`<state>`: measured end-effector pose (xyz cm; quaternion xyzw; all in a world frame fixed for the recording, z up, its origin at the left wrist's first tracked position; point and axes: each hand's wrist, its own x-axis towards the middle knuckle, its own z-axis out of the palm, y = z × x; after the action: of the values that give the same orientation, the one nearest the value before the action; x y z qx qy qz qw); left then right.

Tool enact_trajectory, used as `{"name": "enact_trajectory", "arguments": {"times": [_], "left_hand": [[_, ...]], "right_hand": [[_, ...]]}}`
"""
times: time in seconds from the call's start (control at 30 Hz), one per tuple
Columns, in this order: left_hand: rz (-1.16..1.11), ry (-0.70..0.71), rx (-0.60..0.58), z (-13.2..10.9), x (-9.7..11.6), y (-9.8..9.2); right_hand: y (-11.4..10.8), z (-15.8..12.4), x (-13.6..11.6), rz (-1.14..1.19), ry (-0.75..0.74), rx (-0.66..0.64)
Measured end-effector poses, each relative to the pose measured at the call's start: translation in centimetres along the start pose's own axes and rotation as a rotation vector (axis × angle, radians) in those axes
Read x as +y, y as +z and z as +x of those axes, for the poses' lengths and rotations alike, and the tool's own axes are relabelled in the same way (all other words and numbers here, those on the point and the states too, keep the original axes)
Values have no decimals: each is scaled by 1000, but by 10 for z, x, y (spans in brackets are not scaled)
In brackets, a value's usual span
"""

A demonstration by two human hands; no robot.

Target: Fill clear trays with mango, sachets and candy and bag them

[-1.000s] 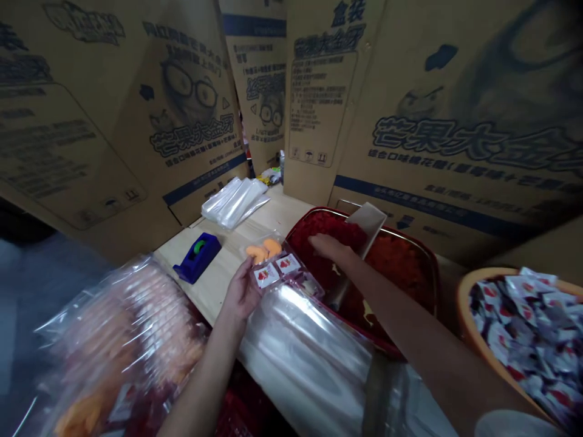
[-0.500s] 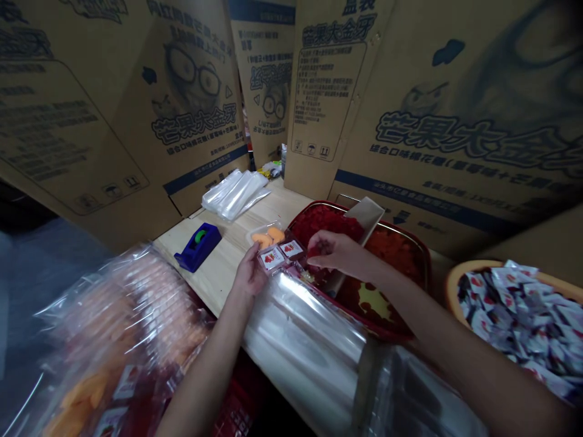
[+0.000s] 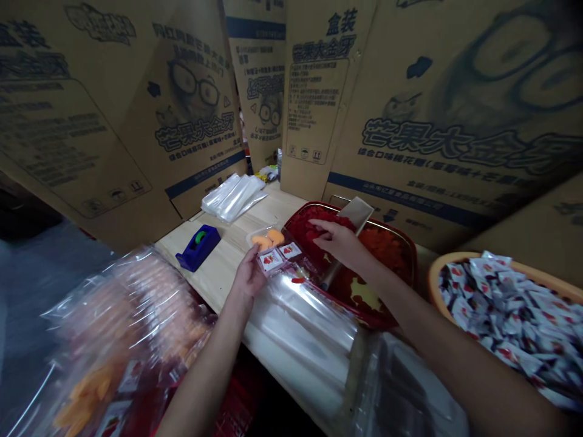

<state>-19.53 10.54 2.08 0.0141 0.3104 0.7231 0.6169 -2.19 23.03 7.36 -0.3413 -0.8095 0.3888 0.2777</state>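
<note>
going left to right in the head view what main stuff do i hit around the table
pile of clear plastic-wrapped packs → blue tape dispenser → clear plastic tray with orange pieces and white packets → wide red tub → round orange basket

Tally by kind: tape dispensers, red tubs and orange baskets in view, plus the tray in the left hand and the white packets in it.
Blue tape dispenser: 1
Red tub: 1
Orange basket: 1
Clear tray in the left hand: 1
White packets in that tray: 2
Total: 6
</note>
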Motion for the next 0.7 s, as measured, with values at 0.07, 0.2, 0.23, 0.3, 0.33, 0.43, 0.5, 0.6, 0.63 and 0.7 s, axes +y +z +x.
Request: {"name": "enact_trajectory", "arguments": {"times": [0.07, 0.2, 0.23, 0.3, 0.33, 0.43, 0.5, 0.6, 0.63, 0.7], "left_hand": [[7, -5, 16, -3, 1, 1], [15, -5, 5, -7, 3, 4], [18, -1, -3, -8, 3, 4], [27, 6, -10, -9, 3, 6], [31, 10, -9, -9, 2, 6], [47, 24, -2, -9, -2, 9], [49, 34, 5, -9, -5, 11], [45, 42, 20, -10, -8, 16], [48, 42, 24, -11, -9, 18], [52, 43, 27, -12, -11, 21]], "right_hand": [[-19, 2, 9, -216, 25, 27], [-57, -12, 40, -573, 278, 45], [-61, -18, 50, -592, 337, 16], [-59, -30, 70, -580, 427, -70], [-53, -36, 78, -563, 455, -108], [-30, -48, 96, -497, 474, -129], [-19, -53, 102, -441, 474, -111], [-16, -60, 105, -323, 490, -126], [-17, -63, 105, -281, 500, -133], [-20, -68, 105, -205, 529, -130]]}}
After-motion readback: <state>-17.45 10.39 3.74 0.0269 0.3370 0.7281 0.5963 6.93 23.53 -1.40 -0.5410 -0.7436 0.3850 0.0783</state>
